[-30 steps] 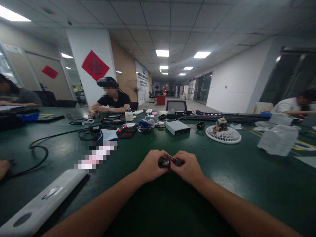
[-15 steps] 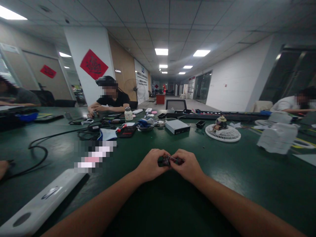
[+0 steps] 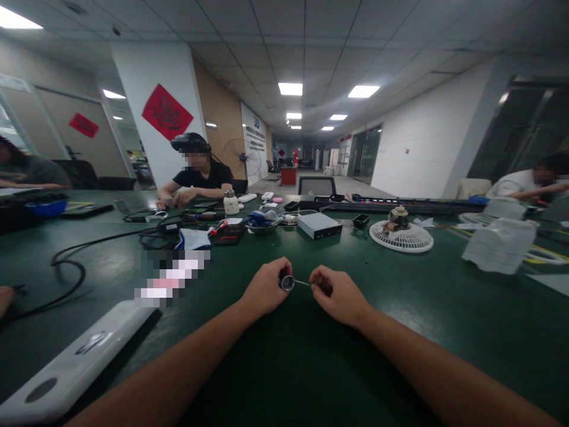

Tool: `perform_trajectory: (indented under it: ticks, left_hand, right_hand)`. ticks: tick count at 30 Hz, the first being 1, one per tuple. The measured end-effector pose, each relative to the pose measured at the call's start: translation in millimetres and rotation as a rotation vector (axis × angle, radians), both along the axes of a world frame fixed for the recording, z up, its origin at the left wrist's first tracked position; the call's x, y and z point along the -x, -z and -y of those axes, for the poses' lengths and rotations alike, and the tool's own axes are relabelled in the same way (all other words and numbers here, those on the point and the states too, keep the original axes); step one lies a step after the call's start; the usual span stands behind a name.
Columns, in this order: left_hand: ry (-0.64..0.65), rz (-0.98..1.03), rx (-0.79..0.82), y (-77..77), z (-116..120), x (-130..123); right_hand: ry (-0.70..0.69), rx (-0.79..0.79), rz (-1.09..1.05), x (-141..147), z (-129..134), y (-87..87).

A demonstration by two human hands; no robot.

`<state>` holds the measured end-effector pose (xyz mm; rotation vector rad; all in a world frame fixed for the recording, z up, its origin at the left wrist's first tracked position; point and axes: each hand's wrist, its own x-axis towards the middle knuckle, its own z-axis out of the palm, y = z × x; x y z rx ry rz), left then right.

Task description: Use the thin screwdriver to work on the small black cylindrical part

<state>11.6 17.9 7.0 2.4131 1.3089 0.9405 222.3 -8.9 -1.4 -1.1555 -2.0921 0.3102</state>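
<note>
Near the middle of the green table [image 3: 284,367], my left hand [image 3: 267,289] grips a small round metal part [image 3: 287,283], its circular face turned toward me. My right hand [image 3: 335,295] is closed around a thin metal rod [image 3: 302,283], whose free end points left at the round part. Whether the rod's tip touches the part is too small to tell. The rest of what my right fingers enclose is dark and unclear.
Beyond my hands stand a grey box-shaped drive [image 3: 319,226], a white fan grille [image 3: 401,238] with a motor, and a bowl [image 3: 263,222]. A long white casing [image 3: 84,356] lies at left, near black cables [image 3: 84,242]. A person [image 3: 195,172] sits across the table.
My hands have moved apart, baring the rod between them. The round part has shifted left with my left hand, and its face now shows.
</note>
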Motion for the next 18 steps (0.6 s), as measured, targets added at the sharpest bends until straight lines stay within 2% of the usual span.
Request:
perform_trajectory:
  ticks: [4,12,18]
  left_hand:
    - [-0.067,-0.005,-0.04,1.4,-3.0,2.6]
    - [-0.032,-0.058,-0.078,3.0,-1.1,-0.8]
    - [-0.028,-0.06,-0.055,4.8,-2.0,-1.3]
  right_hand:
    - [0.011,-0.007,0.027,-0.8,1.2,-1.1]
    - [0.022,-0.012,0.051,4.7,3.8,-0.4]
    - [-0.04,-0.044,0.122,6.9,8.0,-1.6]
